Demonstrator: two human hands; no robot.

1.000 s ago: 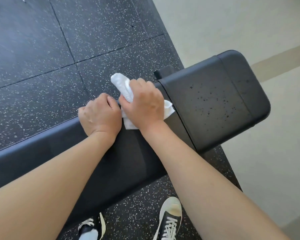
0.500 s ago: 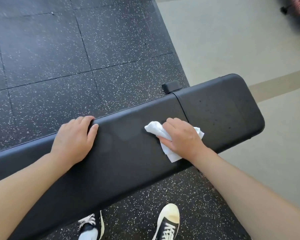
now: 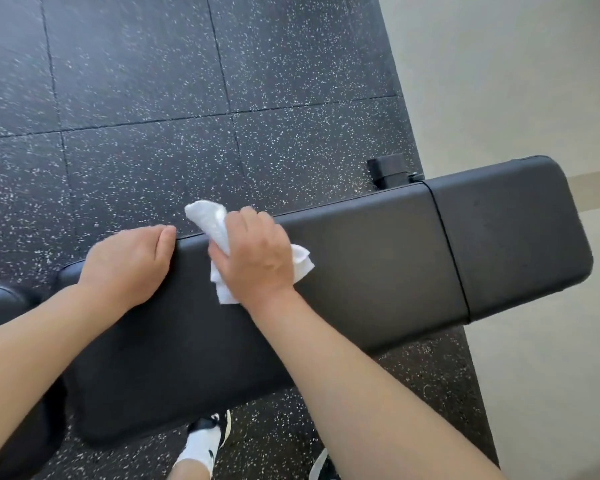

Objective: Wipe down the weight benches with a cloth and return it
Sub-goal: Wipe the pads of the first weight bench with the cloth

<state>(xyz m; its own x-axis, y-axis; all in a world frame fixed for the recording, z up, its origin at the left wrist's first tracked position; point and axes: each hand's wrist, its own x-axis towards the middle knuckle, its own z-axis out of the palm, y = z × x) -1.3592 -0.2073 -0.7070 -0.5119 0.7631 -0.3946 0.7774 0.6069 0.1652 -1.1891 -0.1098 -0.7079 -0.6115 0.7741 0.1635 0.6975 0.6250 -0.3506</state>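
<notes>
Underfoot, speckled black rubber floor [image 3: 146, 98] surrounds the black bench [image 3: 378, 271]

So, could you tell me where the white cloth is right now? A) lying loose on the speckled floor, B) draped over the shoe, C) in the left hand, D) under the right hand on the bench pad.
D: the right hand presses the white cloth onto the black bench pad, while the left hand rests on the pad's far edge, holding nothing.

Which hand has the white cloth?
The right hand holds the white cloth on the bench. The left hand only rests on the bench edge, holding nothing.
</notes>
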